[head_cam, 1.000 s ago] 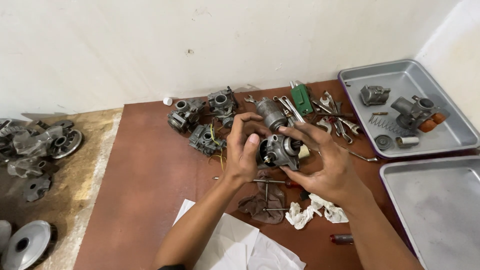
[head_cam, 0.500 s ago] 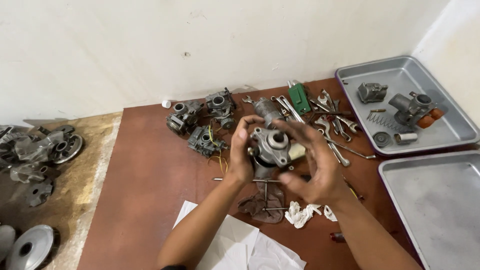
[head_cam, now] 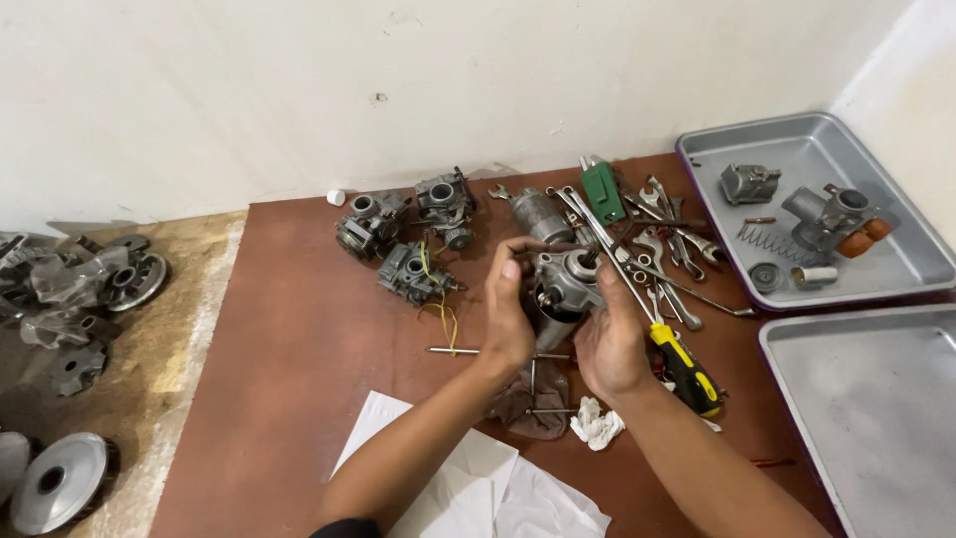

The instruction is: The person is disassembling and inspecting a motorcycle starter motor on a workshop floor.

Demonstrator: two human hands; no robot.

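I hold a grey metal carburetor (head_cam: 565,286) above the red-brown table (head_cam: 299,369) with both hands. My left hand (head_cam: 510,321) grips its left side, thumb and fingers curled round the body. From below and the right, my right hand (head_cam: 609,344) cups it. A yellow-and-black-handled screwdriver (head_cam: 685,369) lies just right of my right hand; I cannot tell whether the hand touches it. A grey rag (head_cam: 528,403) with thin metal rods on it lies under my hands.
Three more carburetors (head_cam: 408,239) and a pile of spanners (head_cam: 657,249) with a green tool (head_cam: 601,191) lie beyond my hands. At right are a grey tray (head_cam: 896,269) with parts and a bare tray (head_cam: 876,418). White paper (head_cam: 478,488) lies near me; clutch parts (head_cam: 90,289) are on the floor at left.
My hands have turned the carburetor and brought it slightly lower and closer. My right hand moved from its top right side to underneath it, uncovering the yellow-handled screwdriver.
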